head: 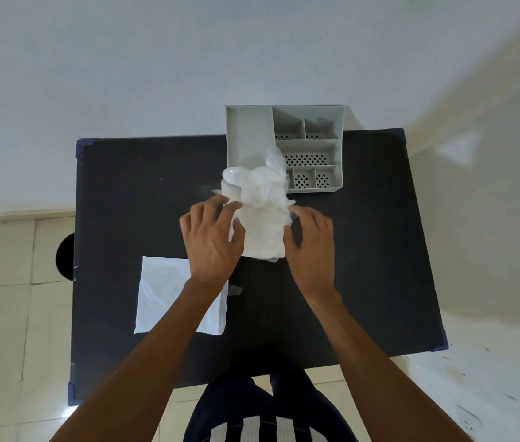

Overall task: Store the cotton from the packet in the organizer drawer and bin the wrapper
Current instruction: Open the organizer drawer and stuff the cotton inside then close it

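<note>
Both hands, left hand [212, 240] and right hand [311, 242], have their grip closed on the cotton packet [263, 218] above the tabletop [364, 266], near the organizer [246, 138], seemingly to free its cotton.

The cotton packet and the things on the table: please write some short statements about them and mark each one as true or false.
1. Both hands hold the cotton packet above the table. True: the left hand is on its left side and the right hand on its right.
2. The organizer stands at the near edge of the table. False: it stands at the far edge, beyond the hands.
3. A flat white sheet lies on the table, partly under the left forearm. True.
4. The organizer's perforated compartments are full of cotton. False: those in view look empty.
5. The table is white. False: it is black.
</note>
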